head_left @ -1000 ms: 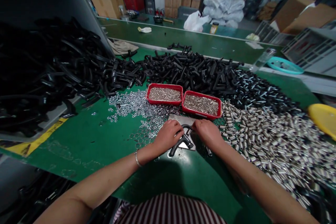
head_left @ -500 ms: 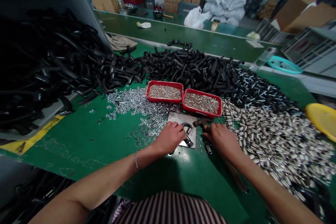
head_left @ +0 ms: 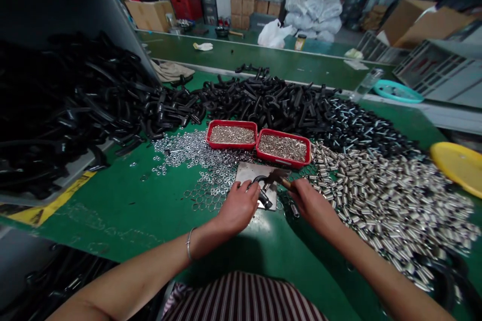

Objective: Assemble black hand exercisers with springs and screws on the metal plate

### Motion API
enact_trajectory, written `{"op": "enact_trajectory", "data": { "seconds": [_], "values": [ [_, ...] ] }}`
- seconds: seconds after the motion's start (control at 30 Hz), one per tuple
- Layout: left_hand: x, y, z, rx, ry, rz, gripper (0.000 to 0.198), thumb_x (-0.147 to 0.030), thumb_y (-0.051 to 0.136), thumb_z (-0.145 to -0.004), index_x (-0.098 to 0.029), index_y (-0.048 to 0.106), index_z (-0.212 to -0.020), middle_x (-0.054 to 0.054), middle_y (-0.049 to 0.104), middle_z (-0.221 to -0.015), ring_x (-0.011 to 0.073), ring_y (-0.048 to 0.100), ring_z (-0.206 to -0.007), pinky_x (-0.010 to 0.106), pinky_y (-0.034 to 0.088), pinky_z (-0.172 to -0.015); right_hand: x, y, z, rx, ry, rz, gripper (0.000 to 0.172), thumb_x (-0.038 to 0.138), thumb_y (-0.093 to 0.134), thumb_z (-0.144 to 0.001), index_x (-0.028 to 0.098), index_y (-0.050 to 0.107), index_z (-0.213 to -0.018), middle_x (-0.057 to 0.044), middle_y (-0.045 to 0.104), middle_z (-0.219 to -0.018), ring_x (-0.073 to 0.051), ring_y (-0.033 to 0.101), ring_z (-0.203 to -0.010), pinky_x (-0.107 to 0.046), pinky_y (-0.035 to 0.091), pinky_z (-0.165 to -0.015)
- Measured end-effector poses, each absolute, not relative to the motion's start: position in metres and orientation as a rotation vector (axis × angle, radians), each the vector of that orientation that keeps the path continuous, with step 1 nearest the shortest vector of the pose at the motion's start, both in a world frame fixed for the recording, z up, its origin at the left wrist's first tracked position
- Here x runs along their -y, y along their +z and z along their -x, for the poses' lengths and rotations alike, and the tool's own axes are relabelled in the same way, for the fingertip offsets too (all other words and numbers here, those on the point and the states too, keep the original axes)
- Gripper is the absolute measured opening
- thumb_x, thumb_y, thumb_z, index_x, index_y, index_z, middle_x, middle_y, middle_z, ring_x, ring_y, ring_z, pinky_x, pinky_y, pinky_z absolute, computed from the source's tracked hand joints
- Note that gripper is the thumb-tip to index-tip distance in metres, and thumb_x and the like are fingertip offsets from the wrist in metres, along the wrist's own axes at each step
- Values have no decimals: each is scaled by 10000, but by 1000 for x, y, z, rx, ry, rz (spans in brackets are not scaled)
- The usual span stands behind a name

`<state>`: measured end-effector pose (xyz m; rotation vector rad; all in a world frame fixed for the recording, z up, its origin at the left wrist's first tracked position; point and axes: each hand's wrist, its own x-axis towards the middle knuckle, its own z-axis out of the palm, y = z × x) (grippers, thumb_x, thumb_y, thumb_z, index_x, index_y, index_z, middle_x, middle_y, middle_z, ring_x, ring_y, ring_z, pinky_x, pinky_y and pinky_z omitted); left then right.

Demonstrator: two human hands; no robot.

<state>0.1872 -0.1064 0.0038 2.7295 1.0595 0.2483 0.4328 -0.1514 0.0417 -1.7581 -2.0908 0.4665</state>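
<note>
On the metal plate (head_left: 244, 172), my left hand (head_left: 239, 206) grips a curved black part (head_left: 265, 199) with its fingers closed around it. The part lies against the plate. My right hand (head_left: 311, 202) is wrapped round the handle of a hammer (head_left: 279, 177), whose dark head is over the plate, at the upper end of the black part. A metal sleeve in a black piece (head_left: 294, 209) lies on the table beside my right hand. Two red trays (head_left: 208, 136) (head_left: 309, 154) of small metal parts stand just behind the plate.
Black curved parts (head_left: 271, 98) are heaped behind the trays and in a grey bin (head_left: 113, 5) at left. Rings (head_left: 188, 148) spread left of the plate, silver sleeves (head_left: 376, 195) at right. A yellow lid (head_left: 457, 165) lies at far right.
My right hand has brought the hammer leftward, so its head is now over the plate and the black part. My left hand still holds the part. The whole view has shifted slightly.
</note>
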Motion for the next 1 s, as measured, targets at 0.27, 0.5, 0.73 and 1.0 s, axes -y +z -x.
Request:
{"op": "enact_trajectory", "data": {
  "seconds": [0.27,0.5,0.73,1.0],
  "values": [
    [96,22,-182,-999,426,-2496,506,-234,481,-946,-171,435,-1446,163,609,-1308,321,566,-1168,511,452,-985,154,19,-479,1514,949,2025,316,510,441,-947,211,533,-992,-40,675,-747,-210,630,-601,-322,482,-559],
    [58,5,-162,-1219,536,-2150,635,-287,668,-810,-156,457,-1395,163,580,-1294,328,541,-1218,534,423,-1065,153,26,-497,1841,252,1920,309,395,449,-961,195,655,-1074,-130,675,-1098,-289,585,-1058,-458,429,-952],
    [65,-14,-156,-1118,591,-2351,399,-355,595,-919,-196,571,-1285,112,573,-1307,288,486,-1234,498,367,-1096,173,31,-549,1610,325,2421,335,443,434,-955,195,658,-938,-101,718,-859,-253,649,-773,-350,454,-708],
    [58,-12,-162,-1075,531,-2276,395,-418,659,-894,-236,603,-1240,73,626,-1226,272,514,-1158,460,384,-1033,147,16,-497,1818,388,2685,489,585,370,-959,196,637,-831,-152,713,-801,-277,665,-688,-320,370,-550]
  ]
}}
